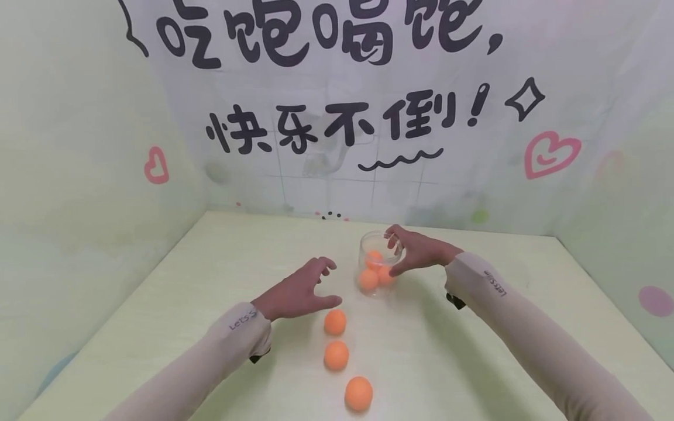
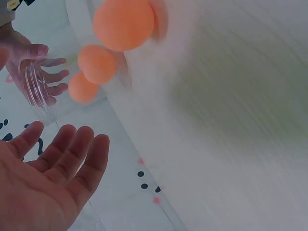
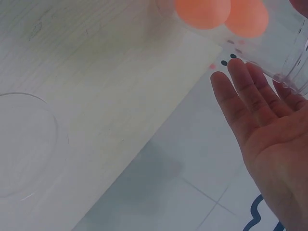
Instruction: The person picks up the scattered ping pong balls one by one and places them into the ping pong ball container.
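A clear jar (image 1: 377,289) stands upright near the table's back, with several orange balls (image 1: 368,279) inside. My right hand (image 1: 423,250) holds its right side near the rim, thumb in front and fingers behind. Seen from the right wrist, that hand (image 3: 269,120) has long, only slightly bent fingers along the jar wall (image 3: 269,53). To the jar's left, my left hand (image 1: 297,289) hovers with fingers spread, holding nothing; its palm (image 2: 43,192) shows in the left wrist view. Just below its thumb lies an orange ball (image 1: 334,321), and two more (image 1: 336,355), (image 1: 358,393) lie closer to me.
A round transparent disc or lid (image 3: 60,139) lies on the table (image 3: 110,110) in the right wrist view. Behind the table (image 1: 253,240) hangs a white printed sheet (image 1: 326,193), and pale walls stand at both sides.
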A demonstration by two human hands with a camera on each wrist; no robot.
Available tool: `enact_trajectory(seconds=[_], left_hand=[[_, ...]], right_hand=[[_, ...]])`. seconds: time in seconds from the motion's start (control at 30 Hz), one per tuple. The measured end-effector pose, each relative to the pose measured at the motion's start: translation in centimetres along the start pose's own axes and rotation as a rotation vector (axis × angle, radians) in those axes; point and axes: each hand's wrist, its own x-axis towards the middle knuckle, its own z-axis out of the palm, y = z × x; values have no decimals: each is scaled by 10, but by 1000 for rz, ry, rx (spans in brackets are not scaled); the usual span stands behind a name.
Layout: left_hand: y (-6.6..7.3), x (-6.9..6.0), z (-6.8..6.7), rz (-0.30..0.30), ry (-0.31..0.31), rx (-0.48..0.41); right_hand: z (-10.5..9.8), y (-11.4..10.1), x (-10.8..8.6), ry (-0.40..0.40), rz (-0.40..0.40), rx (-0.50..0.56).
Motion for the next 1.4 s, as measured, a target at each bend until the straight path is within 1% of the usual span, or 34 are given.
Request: enact_trajectory(seconds=[0.1, 0.23, 0.37, 0.47, 0.6, 0.77, 0.9, 1.13, 1.27, 1.4], left_hand=[[-2, -6, 5, 10, -17, 10], [-4, -8, 12, 52, -49, 24], [-6, -5, 18, 100, -72, 62], [-7, -2, 21, 118, -89, 73], [-10, 1, 24, 120, -115, 73], [-16, 5, 30, 130, -149, 122], [-17, 6, 32, 152, -164, 149], [-17, 8, 34, 226, -207, 151], [-17, 8, 34, 225, -233, 152], [-17, 9, 34, 228, -239, 158]], right_hand=[[-1, 1, 1, -4, 3, -2], [-2, 0, 0, 4, 9, 5], [0, 3, 0, 6, -2, 7], [0, 4, 0, -3, -4, 6], [-1, 2, 0, -8, 9, -6], [0, 1, 0, -3, 12, -19], [1, 0, 0, 6, 6, -18], [2, -1, 0, 13, 9, -26], [2, -2, 0, 13, 15, -20], [2, -2, 0, 12, 17, -12]])
